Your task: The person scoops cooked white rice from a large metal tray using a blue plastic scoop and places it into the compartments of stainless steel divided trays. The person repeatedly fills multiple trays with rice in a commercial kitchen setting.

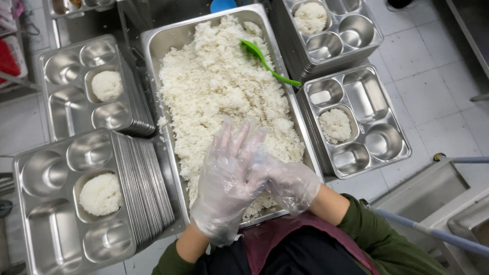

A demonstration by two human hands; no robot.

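Both my hands wear thin clear plastic gloves and meet above the near end of a big steel pan [153, 38] heaped with cooked white rice [219, 86]. My left hand [226, 175] is spread, fingers apart and pointing away from me. My right hand [288, 181] is curled against the left palm, pinching at the left glove. Neither hand holds rice. A green rice paddle [267, 63] lies on the rice at the pan's far right, its handle over the rim.
Stacks of steel compartment trays ring the pan: near left [61, 234], far left [66, 117], far right [356, 30] and right [379, 114]. Each top tray has one round rice portion. A steel sink edge [433, 188] and a blue-grey pole [433, 231] are at the lower right.
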